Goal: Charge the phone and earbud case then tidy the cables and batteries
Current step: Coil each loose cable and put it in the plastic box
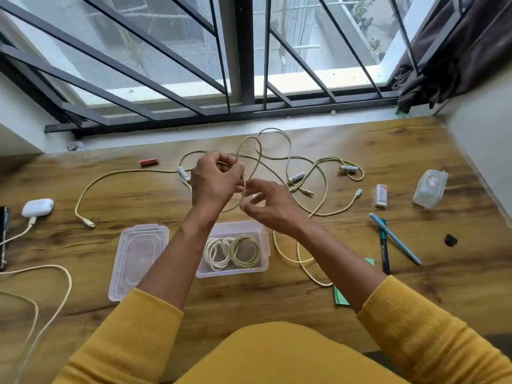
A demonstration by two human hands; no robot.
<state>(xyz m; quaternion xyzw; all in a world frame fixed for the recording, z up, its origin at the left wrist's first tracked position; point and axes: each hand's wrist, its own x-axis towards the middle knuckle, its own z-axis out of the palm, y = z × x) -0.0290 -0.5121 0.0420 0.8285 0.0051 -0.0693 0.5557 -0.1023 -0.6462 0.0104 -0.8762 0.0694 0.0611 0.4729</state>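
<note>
The left hand point(214, 181) was curled tight around a loop of yellow cable point(250, 164), holding it up over the wooden table point(360, 286). The right hand point(267, 207) was just beside it, with its fingers bent loosely near the same loop. It may have been pinching the cable, but the view was too poor to be sure.

The rest of that cable lay in a big tangle on the far side of the table, to the right. Three white batteries point(296, 177) lay in and near the tangle. A red battery point(148, 161) lay alone, farther left.

Near the person stood a clear box point(264, 261). Inside it were a white coil point(217, 253) and a yellow coil point(246, 251), side by side. The box lid point(138, 260) lay flat just to the left of the box.

At the far left, the white earbud case point(38, 207) sat with a charging cable point(16, 236) plugged into it. A dark thing at the left edge point(4, 236) might have been the phone, but only a thin strip showed.

On the right side lay a blue pen point(396, 239) across a dark marker point(384, 245), a small white box point(381, 195), and a small clear tub point(429, 189) on its side. A green paper point(340, 297) peeked out under the right arm.
</note>
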